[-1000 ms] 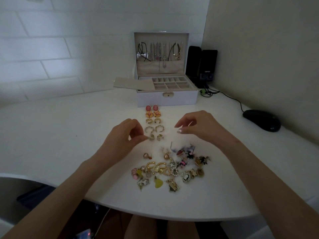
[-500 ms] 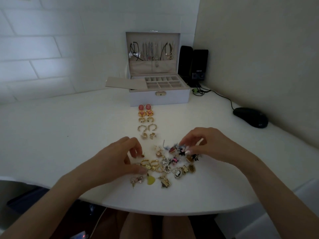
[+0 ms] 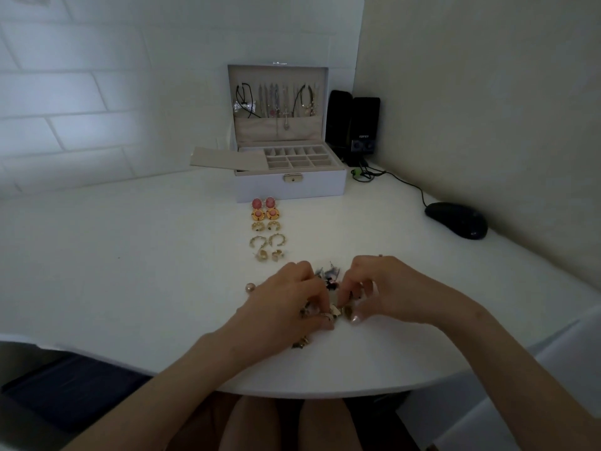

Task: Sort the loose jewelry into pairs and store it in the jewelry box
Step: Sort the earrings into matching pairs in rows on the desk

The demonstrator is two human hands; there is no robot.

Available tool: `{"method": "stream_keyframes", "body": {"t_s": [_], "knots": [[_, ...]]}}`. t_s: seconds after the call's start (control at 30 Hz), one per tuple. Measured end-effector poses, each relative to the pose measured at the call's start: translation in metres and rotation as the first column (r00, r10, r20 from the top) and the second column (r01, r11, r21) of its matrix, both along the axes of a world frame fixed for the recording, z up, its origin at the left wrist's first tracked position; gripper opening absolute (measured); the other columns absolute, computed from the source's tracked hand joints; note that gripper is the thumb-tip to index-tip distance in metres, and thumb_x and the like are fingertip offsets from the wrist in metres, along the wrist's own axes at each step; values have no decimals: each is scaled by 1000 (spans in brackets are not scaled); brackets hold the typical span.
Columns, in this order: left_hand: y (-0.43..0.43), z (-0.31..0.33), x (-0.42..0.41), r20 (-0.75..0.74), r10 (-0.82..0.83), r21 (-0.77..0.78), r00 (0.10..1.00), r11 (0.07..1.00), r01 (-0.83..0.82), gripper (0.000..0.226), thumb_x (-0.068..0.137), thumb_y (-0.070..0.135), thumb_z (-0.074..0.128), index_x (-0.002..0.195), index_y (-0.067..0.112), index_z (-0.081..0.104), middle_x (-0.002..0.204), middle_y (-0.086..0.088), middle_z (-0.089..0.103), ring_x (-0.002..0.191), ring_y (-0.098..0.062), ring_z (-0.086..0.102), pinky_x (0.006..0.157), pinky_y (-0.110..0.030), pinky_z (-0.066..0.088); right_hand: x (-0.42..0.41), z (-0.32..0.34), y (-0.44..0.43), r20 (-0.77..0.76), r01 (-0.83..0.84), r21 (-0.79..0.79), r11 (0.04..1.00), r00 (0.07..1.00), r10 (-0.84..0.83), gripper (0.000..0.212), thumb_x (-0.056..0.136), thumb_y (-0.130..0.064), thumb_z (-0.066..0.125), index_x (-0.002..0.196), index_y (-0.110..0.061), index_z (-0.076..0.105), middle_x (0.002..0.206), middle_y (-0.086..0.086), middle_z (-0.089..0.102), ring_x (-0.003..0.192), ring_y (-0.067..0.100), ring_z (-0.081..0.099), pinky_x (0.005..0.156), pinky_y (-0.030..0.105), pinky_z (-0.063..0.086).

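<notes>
My left hand [image 3: 283,304] and my right hand [image 3: 383,288] are both curled over the loose jewelry pile [image 3: 328,277] near the table's front edge and hide most of it. My left thumb and forefinger pinch a gold earring [image 3: 327,317]. My right fingertips touch small pieces beside it; a grip is not visible. One round pearl-like earring [image 3: 249,289] lies apart, left of my left hand. Paired earrings [image 3: 266,226] lie in a column of twos running toward the open white jewelry box [image 3: 289,188].
The box's lid holds hanging necklaces, and a beige tray insert [image 3: 227,159] sticks out to its left. Black speakers [image 3: 354,125] stand behind the box on the right, with a cable leading to a black mouse [image 3: 455,219]. Walls close in at the back and right.
Both hands came down and toward me from above the paired column into the pile, and now meet over its middle. The view tilted down a little.
</notes>
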State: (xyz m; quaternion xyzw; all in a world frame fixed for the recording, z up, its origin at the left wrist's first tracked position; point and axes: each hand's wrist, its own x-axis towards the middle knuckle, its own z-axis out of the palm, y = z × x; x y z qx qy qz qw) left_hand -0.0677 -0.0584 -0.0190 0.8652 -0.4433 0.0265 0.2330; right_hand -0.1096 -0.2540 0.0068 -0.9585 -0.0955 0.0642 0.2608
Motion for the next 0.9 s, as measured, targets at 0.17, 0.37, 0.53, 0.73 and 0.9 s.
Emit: {"method": "stream_keyframes", "body": {"t_s": [0.17, 0.37, 0.53, 0.73, 0.9], "knots": [[1, 1, 1, -40, -10, -45, 999, 999, 8, 15, 81, 33, 67, 80, 26, 54, 92, 11, 54, 85, -3, 44, 71, -14, 36, 0, -1, -3, 5, 36, 67, 997, 999, -37, 20, 68, -15, 81, 75, -25, 65, 81, -10, 62, 73, 4, 56, 65, 19, 44], [18, 22, 14, -280, 135, -361, 951, 903, -234, 11, 82, 28, 64, 79, 20, 57, 83, 9, 64, 75, 0, 57, 64, -14, 45, 6, 14, -14, 80, 136, 473, 870, 977, -197, 14, 76, 6, 69, 83, -6, 64, 73, 4, 70, 63, 13, 65, 58, 22, 50], [42, 17, 42, -431, 210, -374, 878, 844, -385, 12, 87, 21, 62, 81, 16, 54, 92, 5, 72, 92, -6, 65, 85, -30, 51, 25, 11, -6, 105, 141, 547, 825, 966, -234, 20, 82, 8, 61, 91, -6, 72, 73, 8, 68, 62, 12, 67, 59, 17, 51], [42, 1, 33, -513, -6, -284, 859, 945, -163, 10, 93, 22, 51, 88, 14, 48, 110, 12, 69, 107, -3, 61, 94, -41, 49, 50, 6, 12, 14, 167, 669, 725, 972, -237, 25, 79, 15, 56, 88, -2, 73, 90, 15, 71, 82, 24, 71, 80, 26, 57], [42, 1, 28, -537, -63, -270, 841, 958, -101, 15, 92, 25, 51, 89, 11, 47, 109, 11, 69, 105, -5, 62, 93, -40, 51, 63, 0, 21, -45, 207, 637, 743, 972, -232, 18, 79, 8, 64, 93, 2, 73, 91, 15, 72, 81, 19, 71, 73, 18, 55]]}}
